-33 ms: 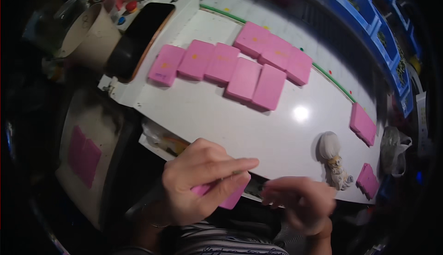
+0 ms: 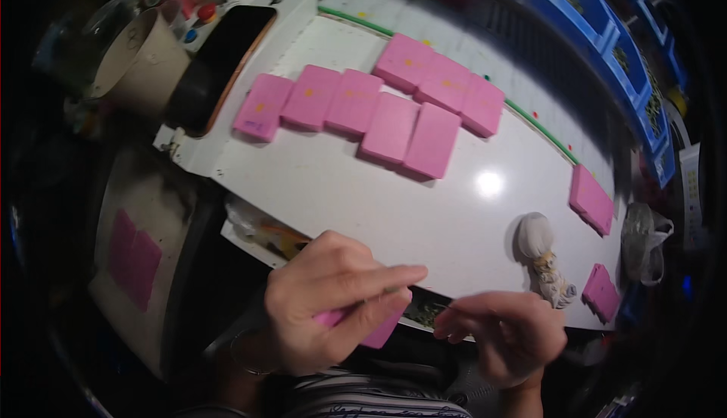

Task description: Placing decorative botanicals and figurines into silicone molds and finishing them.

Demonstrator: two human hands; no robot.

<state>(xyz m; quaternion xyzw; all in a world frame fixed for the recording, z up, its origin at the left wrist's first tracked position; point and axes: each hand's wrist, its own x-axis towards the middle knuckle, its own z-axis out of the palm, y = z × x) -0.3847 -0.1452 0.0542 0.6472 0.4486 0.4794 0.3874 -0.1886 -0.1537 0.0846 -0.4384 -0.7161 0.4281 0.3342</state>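
My left hand (image 2: 326, 301) is closed round a pink block (image 2: 385, 329), whose lower part shows beneath the fingers. Its index finger and thumb point right, almost together; anything tiny between them cannot be made out. Just to the right, my right hand (image 2: 511, 335) hovers at the table's near edge with fingers curved and slightly apart, holding nothing that I can see. Beyond both hands, several pink blocks lie on the white table, among them a front block (image 2: 432, 141), a leftmost block (image 2: 261, 107) and a back block (image 2: 405, 62).
A cloth-wrapped bundle (image 2: 537, 236) lies right of centre. Two pink stacks (image 2: 591, 200) sit at the right, near a clear plastic bag (image 2: 644, 244). A phone (image 2: 231, 62) and a beige cup (image 2: 144, 62) stand at the left. Blue bins (image 2: 606, 17) line the back right.
My right hand has shifted slightly right and shows more sharply. The table and its contents sit slightly further left in the picture. My left hand keeps its grip on the pink block.
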